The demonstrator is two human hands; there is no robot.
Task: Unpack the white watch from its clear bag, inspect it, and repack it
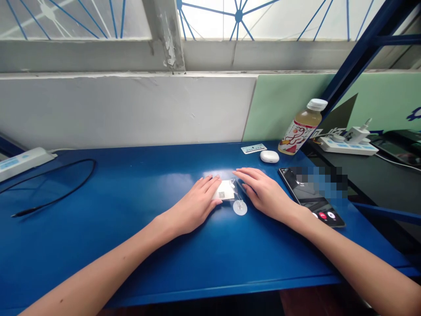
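My left hand (pixel 199 202) lies with fingers stretched forward, its fingertips over the left part of a small clear plastic packet with a white label card (pixel 226 190) that bears a square printed code. Just below the packet's right end is a round translucent disc (pixel 240 207), flat on the desk. To the right rests my right hand (pixel 263 193), palm down with fingers extended, its fingertips beside the packet's right edge. Whether those fingertips touch the clear plastic I cannot tell. Part of the packet is hidden under my left fingers.
The blue desk (pixel 148 263) also carries a smartphone (pixel 312 197), a white earphone case (pixel 269 156), a small card (pixel 254 149) and a drink bottle (pixel 301 127). At left lie a black cable (pixel 66 199) and a power strip (pixel 24 162). Another power strip (pixel 348 145) is far right.
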